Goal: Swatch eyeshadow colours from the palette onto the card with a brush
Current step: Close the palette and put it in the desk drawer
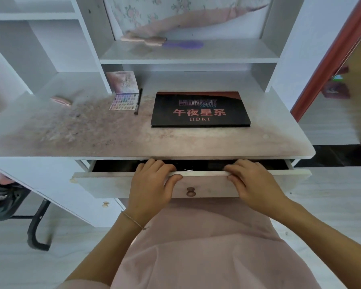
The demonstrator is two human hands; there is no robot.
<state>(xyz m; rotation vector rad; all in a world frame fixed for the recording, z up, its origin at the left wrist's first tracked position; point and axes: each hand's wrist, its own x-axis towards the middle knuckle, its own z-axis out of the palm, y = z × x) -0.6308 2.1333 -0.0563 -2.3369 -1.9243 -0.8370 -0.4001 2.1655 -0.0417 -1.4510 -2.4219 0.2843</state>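
Two hands (154,180) (252,182) on one drawer (204,187), two palettes (200,109) (124,101), one brush (138,101)

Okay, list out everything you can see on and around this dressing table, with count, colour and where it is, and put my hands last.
Open eyeshadow palette: one, pastel pans, lid propped up, tabletop back left.
Brush: one, dark, lying just right of that palette.
Closed palette box: one, black and red, marked MIDNIGHT and HDKT, tabletop centre.
Small pink item: one, tabletop far left; too blurred to identify.
Purple hairbrush: one, on the shelf above.
Pink fabric: one piece, draped onto that shelf.
Drawer: one, pale pink-white, partly open under the tabletop, round knob.
Left hand: fingers hooked over the drawer front; thin bracelet at the wrist.
Right hand: fingers over the drawer front.
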